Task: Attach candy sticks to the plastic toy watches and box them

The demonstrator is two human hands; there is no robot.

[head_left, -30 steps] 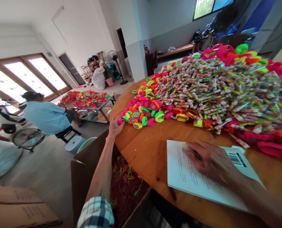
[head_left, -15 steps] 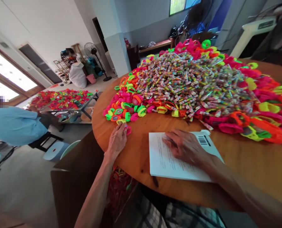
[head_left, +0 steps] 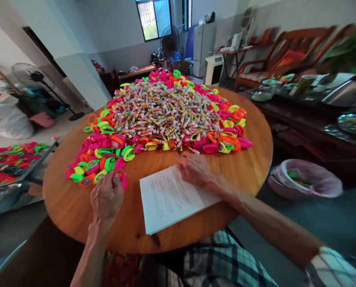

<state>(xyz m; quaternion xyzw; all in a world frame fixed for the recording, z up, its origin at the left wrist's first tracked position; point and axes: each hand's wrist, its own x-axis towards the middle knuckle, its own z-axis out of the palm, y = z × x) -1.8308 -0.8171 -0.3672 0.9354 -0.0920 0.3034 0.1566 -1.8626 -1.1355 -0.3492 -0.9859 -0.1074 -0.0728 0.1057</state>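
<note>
My left hand (head_left: 107, 197) is closed on a bright pink plastic toy watch (head_left: 122, 179), thumb and fingers pinching it at the left front of the pile. My right hand (head_left: 194, 169) hovers over or rests on the far right edge of a white printed booklet (head_left: 166, 203); its fingers are curled downward and smeared, so their grip is unclear. Just beyond those fingers lies a loose wrapped candy roll (head_left: 194, 150). A large heap of similar candy rolls (head_left: 166, 109) is ringed by toy watches (head_left: 103, 153) in pink, orange, green and yellow.
The round wooden table (head_left: 130, 235) carries everything, with a dark pen-like object (head_left: 156, 239) by its front edge. A lined bin (head_left: 303, 179) stands at right, below a dark side table (head_left: 309, 131). Another table with toy watches (head_left: 13, 161) is at left.
The view has swung to the right. My right hand has moved from the middle of the booklet to its far edge, closer to the candy rolls. My left hand still holds the pink toy watch.
</note>
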